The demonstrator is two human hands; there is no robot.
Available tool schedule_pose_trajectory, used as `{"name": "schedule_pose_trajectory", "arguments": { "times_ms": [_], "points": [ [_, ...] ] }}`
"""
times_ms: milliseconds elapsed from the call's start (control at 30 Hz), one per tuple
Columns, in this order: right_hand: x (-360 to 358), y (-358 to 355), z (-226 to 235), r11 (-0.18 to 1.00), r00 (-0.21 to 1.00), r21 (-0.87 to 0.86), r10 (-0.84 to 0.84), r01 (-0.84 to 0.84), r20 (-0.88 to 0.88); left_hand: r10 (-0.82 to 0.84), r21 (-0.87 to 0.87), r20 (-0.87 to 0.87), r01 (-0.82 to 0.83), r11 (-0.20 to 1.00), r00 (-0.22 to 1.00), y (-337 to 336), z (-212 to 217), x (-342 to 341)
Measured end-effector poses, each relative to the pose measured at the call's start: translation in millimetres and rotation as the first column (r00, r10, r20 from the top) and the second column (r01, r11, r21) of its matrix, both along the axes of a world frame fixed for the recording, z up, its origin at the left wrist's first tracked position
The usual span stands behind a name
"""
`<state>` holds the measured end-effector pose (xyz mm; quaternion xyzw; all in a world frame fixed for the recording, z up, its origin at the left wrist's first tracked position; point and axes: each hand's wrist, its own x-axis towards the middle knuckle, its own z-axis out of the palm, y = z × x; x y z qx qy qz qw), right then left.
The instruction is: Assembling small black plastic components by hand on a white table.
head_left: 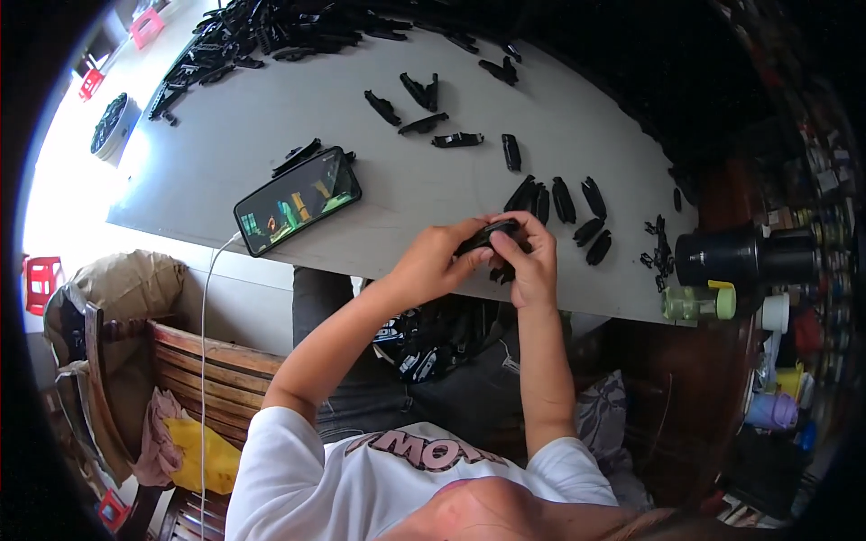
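Observation:
Above the near edge of the table, both of my hands meet around a dark, glossy black plastic piece, much like a half of a hair claw clip. My left hand grips its left end with thumb and fingers. My right hand has its thumb pressed on the top and its fingers curled round the far side. A bit of black toothed plastic shows beneath, partly hidden by the fingers. Just beyond my hands lie several similar black pieces on the table.
A large heap of black pieces covers the table's far left. A phone leans there with a white cable. At right are small black parts, a green-lidded bottle and a black cylinder. A wooden chair stands left.

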<state>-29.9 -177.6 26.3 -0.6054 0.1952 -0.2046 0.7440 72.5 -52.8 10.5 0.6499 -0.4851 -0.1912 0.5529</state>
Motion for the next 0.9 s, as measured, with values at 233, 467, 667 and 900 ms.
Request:
{"name": "schedule_pose_trajectory", "arguments": {
  "times_ms": [233, 467, 667, 900],
  "points": [
    [72.4, -78.2, 7.1, 0.902, 0.972, -0.368, -0.234, 0.226, 0.023, 0.411, -0.075, 0.634, -0.476, 0.876, 0.655, -62.1, -13.8, 65.1],
    [132.3, -81.4, 12.3, 0.184, 0.540, -0.754, -0.594, -0.631, -0.597, 0.179, 0.159, 0.831, -0.535, 0.830, 0.526, -84.7, -31.8, 72.1],
    [78.9, -85.2, 6.5, 0.720, 0.956, -0.689, -0.145, -0.075, -0.256, 0.295, 0.145, 0.119, -0.310, 0.940, 0.948, -32.3, -16.4, 60.6],
    [31.5, -24.1, 1.5, 0.992, 0.989, 0.022, -0.124, 0.126, -0.085, 0.135, 0.059, -0.262, -0.124, 0.990, 0.956, -20.8, -12.1, 9.6]
  ]
}}
